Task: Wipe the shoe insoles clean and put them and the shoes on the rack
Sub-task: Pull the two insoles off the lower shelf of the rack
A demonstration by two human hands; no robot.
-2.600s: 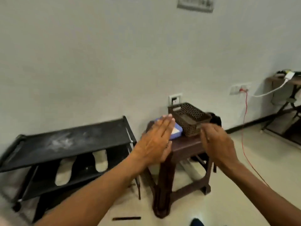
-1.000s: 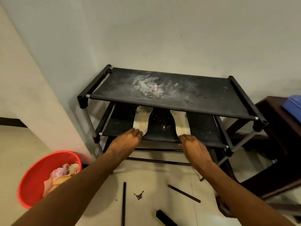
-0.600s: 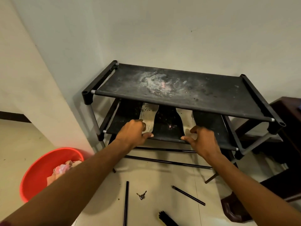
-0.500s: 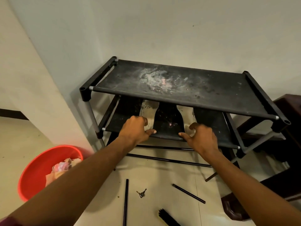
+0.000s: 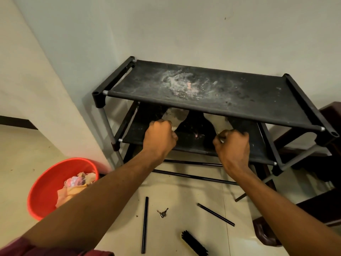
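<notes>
So both arms are stretched out forward and down toward the black shoe rack [image 5: 302,100] that sits against the wall, palms facing down, knuckles up. The left hand [image 5: 160,137] is bunched up at the front of the lower shelf [image 5: 193,145], fingers curled in and grasping the near end of the left insole [image 5: 175,115]. The right hand [image 5: 232,145] is doing pretty much the same thing just beside it, fingers clenched around the near end of the right insole [image 5: 217,121], with a pale bit of it peeking out by the thumb. Both insoles lie flat on that lower shelf, well apart, and their far ends run back under the top shelf [image 5: 249,97], which has a dusty whitish smear in the middle. Wrists are fairly straight and the forearms angle in from the bottom corners. On the floor to the left there's a red bucket [image 5: 36,193] with some crumpled cloth [image 5: 77,183] in it. Between the arms lie two loose black rods [image 5: 144,224], a small set of keys [image 5: 162,213] and a black brush [image 5: 193,242]. A dark brown stool [image 5: 330,115] is at the right edge.
</notes>
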